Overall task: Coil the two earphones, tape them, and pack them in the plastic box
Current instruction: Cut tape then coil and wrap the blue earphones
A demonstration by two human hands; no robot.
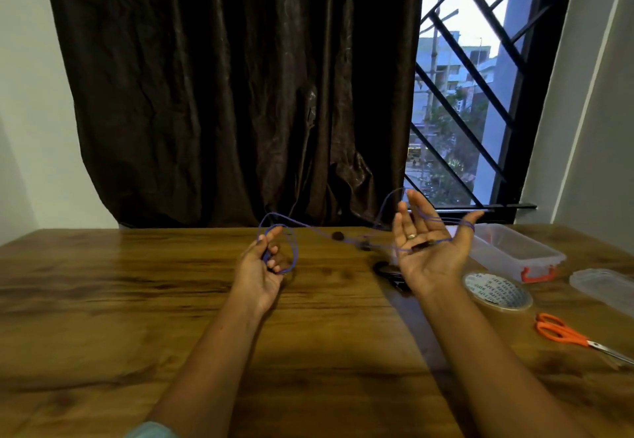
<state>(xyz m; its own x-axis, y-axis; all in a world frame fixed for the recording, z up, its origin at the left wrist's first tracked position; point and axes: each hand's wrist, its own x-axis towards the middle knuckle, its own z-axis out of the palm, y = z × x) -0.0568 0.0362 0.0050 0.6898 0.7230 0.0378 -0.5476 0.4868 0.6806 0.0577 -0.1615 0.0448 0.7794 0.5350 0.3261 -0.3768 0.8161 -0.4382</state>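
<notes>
**Purple earphone cord stretched between two raised hands**

Both hands are lifted above the wooden table (103,283). The left hand (264,266) has its fingers curled narrowly around a loose loop of the purple earphone (315,230) cord. The right hand (429,249) is palm-up with fingers spread wide; the cord runs across the palm and wraps around the outstretched thumb, with a small dark part of it lying on the palm.

A dark object (391,274) on the table below the right hand may be the second earphone, though it is too blurred to tell.

Toward the table's right edge stand the open plastic box (514,249), its lid (607,286), a tape roll (497,291) and orange scissors (562,333).
</notes>
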